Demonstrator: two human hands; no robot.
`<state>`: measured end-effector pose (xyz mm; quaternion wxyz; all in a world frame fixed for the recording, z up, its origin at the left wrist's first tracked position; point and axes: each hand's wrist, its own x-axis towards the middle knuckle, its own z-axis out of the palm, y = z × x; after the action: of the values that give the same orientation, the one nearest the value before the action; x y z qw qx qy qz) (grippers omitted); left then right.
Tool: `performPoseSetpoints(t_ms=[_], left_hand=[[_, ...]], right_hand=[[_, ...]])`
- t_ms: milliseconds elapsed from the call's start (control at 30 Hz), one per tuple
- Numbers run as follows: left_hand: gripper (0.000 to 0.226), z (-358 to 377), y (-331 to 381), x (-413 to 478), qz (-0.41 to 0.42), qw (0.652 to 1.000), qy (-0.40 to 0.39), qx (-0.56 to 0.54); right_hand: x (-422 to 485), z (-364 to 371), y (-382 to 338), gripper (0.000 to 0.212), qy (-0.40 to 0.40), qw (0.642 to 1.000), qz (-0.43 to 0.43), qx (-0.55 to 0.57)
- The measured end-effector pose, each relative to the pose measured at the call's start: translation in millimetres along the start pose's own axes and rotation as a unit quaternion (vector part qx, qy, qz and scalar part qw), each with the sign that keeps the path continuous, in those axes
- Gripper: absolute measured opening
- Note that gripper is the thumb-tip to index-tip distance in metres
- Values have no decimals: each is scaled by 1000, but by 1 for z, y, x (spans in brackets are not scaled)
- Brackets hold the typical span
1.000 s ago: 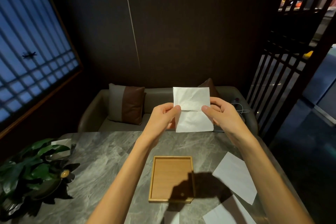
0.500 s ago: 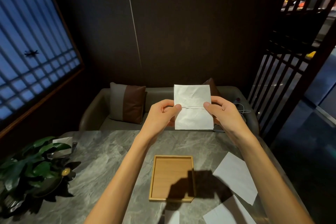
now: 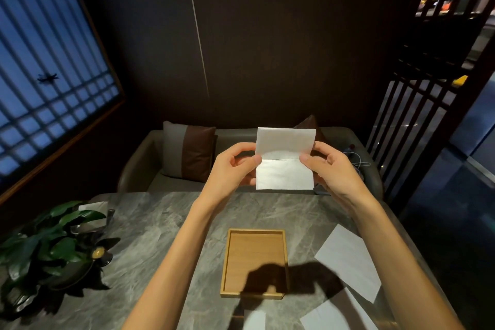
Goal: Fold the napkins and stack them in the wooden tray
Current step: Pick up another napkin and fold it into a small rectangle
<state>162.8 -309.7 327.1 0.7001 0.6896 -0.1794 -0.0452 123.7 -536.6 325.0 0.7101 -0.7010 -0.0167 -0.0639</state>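
Note:
A white napkin (image 3: 284, 174) hangs in the air above the far side of the table, partly folded, with a crease line across its middle. My left hand (image 3: 231, 169) pinches its left edge and my right hand (image 3: 332, 169) pinches its right edge at the crease. Below them the wooden tray (image 3: 226, 262) lies on the table with nothing inside, partly covered by the shadow of my hands. Flat unfolded napkins lie to the tray's right (image 3: 349, 262) and at the near edge (image 3: 324, 319), (image 3: 254, 320).
The grey marble table (image 3: 150, 236) carries a potted plant (image 3: 51, 244) at the left and a small card holder (image 3: 93, 211) behind it. A sofa with cushions (image 3: 188, 153) stands beyond the table. A slatted screen (image 3: 412, 126) is on the right.
The napkin's upper flap has come down lower, so the folded napkin looks shorter. Both hands keep hold at the crease and have shifted only slightly.

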Motion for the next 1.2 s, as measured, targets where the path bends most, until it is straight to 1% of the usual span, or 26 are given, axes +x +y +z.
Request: performPoseSetpoints(t_ms=[133,267,367,433,467,500,567,633,700,733,800,833,867,933,1000,1067,1133,1200], left_hand=[[15,-1,-5,0,-7,1000,-7,-9],[16,1,-8,2,-38,999,5,2],[19,2,-9,2,-109,990,15,-91],[27,2,-6,0,-132,983,12,-125],[29,1,-6,0,-133,985,15,-108],[27,0,-8,1,-126,989,19,-76],[14,-1,-12,1,-109,993,27,-29],[9,-1,-14,1,-104,994,40,-23],[10,0,-17,2,-102,992,56,-37],[11,2,-17,2,-102,992,69,-39],[13,5,-20,3,-98,990,98,-31],[15,6,-21,2,-99,989,108,-28],[18,8,-21,1,-103,988,109,-27],[27,10,-21,-3,-115,988,92,-39],[32,9,-20,-8,-142,987,56,-51],[29,8,-18,-12,-164,985,-3,-54],[30,6,-17,-16,-164,985,-49,-20],[22,5,-18,-18,-150,986,-64,19]], right_hand=[[2,2,2,26,23,999,-31,-32],[2,5,2,37,20,998,-38,-55],[1,5,1,40,25,993,-71,-89],[1,5,2,41,29,988,-92,-121],[1,4,2,40,29,986,-99,-133],[0,4,2,40,27,984,-105,-141],[-1,4,2,41,17,981,-114,-157],[-3,6,0,43,10,979,-120,-163],[-2,7,-2,40,4,983,-120,-138],[-2,8,-2,34,0,989,-101,-109],[-1,12,-1,23,-10,1000,-8,-28],[-1,14,1,27,-6,1000,29,-6],[-1,15,5,38,6,999,42,-11],[0,18,11,54,41,998,30,-31],[2,20,13,56,54,998,8,-28],[6,20,12,55,36,998,-9,-57],[11,23,8,54,-5,994,-16,-106],[15,29,5,52,-38,985,-25,-166]])
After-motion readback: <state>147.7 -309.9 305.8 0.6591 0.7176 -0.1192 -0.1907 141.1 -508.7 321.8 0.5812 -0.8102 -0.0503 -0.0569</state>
